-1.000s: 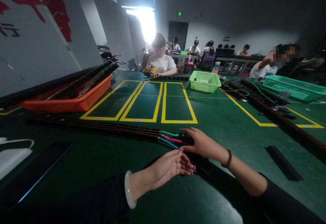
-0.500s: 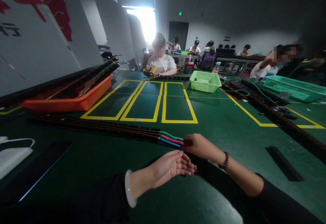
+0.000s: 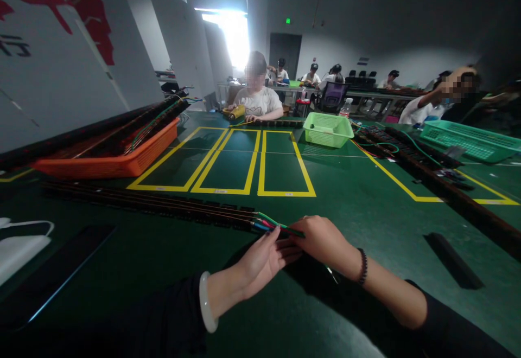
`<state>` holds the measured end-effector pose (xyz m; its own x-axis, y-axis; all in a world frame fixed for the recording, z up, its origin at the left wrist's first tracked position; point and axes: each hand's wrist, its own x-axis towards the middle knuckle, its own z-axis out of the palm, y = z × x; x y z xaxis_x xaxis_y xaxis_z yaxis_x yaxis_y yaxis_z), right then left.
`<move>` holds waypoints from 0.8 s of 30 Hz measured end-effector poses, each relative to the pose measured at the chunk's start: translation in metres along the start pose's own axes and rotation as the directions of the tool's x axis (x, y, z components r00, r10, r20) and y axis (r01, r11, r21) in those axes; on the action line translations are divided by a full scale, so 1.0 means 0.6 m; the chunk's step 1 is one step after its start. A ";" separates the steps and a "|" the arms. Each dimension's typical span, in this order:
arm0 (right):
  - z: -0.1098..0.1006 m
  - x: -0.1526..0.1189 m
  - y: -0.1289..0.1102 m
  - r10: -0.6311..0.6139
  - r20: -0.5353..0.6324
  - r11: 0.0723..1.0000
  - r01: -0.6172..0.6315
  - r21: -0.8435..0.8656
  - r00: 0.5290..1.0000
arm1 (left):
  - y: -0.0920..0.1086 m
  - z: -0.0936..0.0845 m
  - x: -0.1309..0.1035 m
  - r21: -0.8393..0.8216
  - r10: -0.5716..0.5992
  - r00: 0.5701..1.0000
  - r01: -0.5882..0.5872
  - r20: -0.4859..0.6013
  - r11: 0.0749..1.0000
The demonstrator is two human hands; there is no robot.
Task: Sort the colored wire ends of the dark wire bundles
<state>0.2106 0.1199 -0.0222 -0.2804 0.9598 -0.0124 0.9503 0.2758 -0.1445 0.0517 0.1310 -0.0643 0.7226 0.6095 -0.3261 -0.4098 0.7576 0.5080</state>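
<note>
A long dark strip point(image 3: 163, 206) with copper-coloured lines lies across the table, and green, red and blue wires point(image 3: 262, 221) come out of its right end. My left hand point(image 3: 264, 263), a pale bangle at its wrist, is palm up under the wires. Its thumb presses against them, with the fingers reaching beneath toward the other hand. My right hand point(image 3: 328, 244) is closed on the wires' free ends, back of the hand up; its fingertips are partly hidden. Below it shows a small shiny thin piece point(image 3: 332, 274) that I cannot make out.
At the left stand an orange basket point(image 3: 97, 167) with dark strips, a dark flat panel point(image 3: 61, 276) and a white object point(image 3: 20, 252). Farther off are a light green basket point(image 3: 329, 133) and a teal basket point(image 3: 472, 141). A short black bar point(image 3: 453, 260) lies at right. A person point(image 3: 258, 100) sits opposite.
My left hand has moved up and left, its thumb now against the wires. My right hand has shifted slightly right and down, and the wire ends have drawn closer together.
</note>
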 end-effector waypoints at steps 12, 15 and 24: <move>0.035 -0.027 -0.057 -0.311 -0.089 0.800 0.210 -0.561 0.946 | 0.002 0.000 0.006 -0.046 0.027 0.989 -0.034 -0.144 0.998; 0.034 -0.030 -0.062 -0.288 -0.110 0.806 0.179 -0.564 0.951 | 0.001 0.004 0.006 -0.040 0.044 0.981 -0.053 -0.187 0.998; -0.021 -0.048 -0.054 -0.034 -0.095 0.937 -0.002 -0.350 0.995 | 0.000 0.006 0.001 0.040 0.059 0.987 -0.053 -0.148 0.998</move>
<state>0.1899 0.0840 -0.0045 -0.2981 0.9506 0.0868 0.9381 0.2750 0.2108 0.0539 0.1307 -0.0617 0.6070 0.6808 -0.4100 -0.4255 0.7142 0.5558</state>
